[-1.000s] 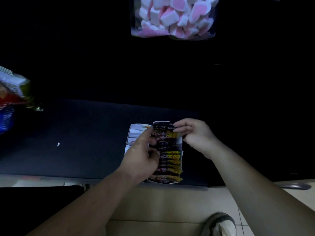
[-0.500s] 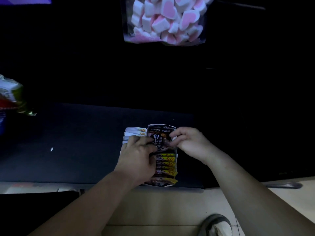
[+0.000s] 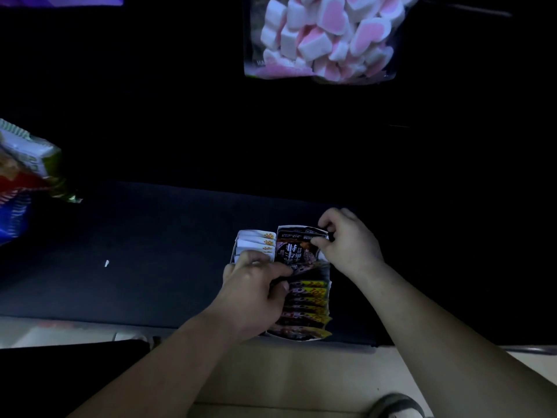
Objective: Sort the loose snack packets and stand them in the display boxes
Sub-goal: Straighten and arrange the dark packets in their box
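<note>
A display box (image 3: 328, 292) stands near the front edge of a dark shelf. Its right row holds several black-and-yellow snack packets (image 3: 307, 300) standing on edge; its left row holds white packets (image 3: 256, 241). At the far end of the right row a black packet (image 3: 297, 247) leans back with its face showing. My right hand (image 3: 346, 242) pinches that packet's top right corner. My left hand (image 3: 256, 291) lies over the box's left side, fingers curled onto the black packets just below the leaning one.
A clear bag of pink and white marshmallows (image 3: 325, 37) hangs above at the back. Colourful snack bags (image 3: 27, 167) jut in from the left edge. The dark shelf (image 3: 135, 251) stretches left of the box. A shoe (image 3: 398, 405) rests on the pale floor below.
My left hand has slid forward and curled onto the black packets. My right hand shifted to the back packet's top corner, and that packet now leans back showing its face.
</note>
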`<action>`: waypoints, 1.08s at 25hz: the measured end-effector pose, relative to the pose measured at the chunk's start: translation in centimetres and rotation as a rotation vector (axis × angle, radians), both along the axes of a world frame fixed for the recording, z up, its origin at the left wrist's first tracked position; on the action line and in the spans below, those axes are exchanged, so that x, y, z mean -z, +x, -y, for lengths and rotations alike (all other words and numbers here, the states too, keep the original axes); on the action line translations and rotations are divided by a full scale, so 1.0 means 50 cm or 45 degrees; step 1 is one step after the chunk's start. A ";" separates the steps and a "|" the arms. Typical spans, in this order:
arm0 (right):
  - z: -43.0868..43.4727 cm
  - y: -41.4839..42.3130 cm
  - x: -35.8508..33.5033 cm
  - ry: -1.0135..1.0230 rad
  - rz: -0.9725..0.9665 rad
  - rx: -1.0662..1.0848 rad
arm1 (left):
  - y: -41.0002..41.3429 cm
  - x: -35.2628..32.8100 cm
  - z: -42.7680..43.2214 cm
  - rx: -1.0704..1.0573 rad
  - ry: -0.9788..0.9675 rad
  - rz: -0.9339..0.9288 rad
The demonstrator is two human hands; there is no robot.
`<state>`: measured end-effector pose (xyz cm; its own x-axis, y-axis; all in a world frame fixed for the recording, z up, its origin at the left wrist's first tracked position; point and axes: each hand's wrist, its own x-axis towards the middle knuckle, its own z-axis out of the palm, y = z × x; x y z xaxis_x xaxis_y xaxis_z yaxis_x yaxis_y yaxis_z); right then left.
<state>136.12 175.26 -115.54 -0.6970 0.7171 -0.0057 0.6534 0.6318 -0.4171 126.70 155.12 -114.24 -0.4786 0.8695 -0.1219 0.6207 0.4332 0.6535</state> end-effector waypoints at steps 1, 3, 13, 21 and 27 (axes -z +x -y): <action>-0.002 0.000 0.006 -0.009 -0.043 -0.019 | -0.001 0.005 0.001 0.004 0.013 -0.001; -0.001 0.002 0.016 -0.067 -0.061 -0.083 | -0.003 0.013 0.003 -0.006 0.028 0.009; -0.004 -0.002 0.029 -0.141 -0.219 -0.180 | -0.010 0.031 0.004 -0.055 -0.007 0.118; 0.005 -0.004 0.035 0.025 -0.160 -0.258 | -0.006 0.015 0.004 -0.072 -0.019 0.132; 0.007 -0.006 0.036 -0.019 -0.236 -0.189 | -0.005 0.006 0.003 -0.108 -0.053 0.170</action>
<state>135.82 174.93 -117.33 -0.7851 0.6071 0.1227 0.4648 0.7084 -0.5311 126.47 154.97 -114.52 -0.5270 0.8197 -0.2244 0.4897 0.5087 0.7081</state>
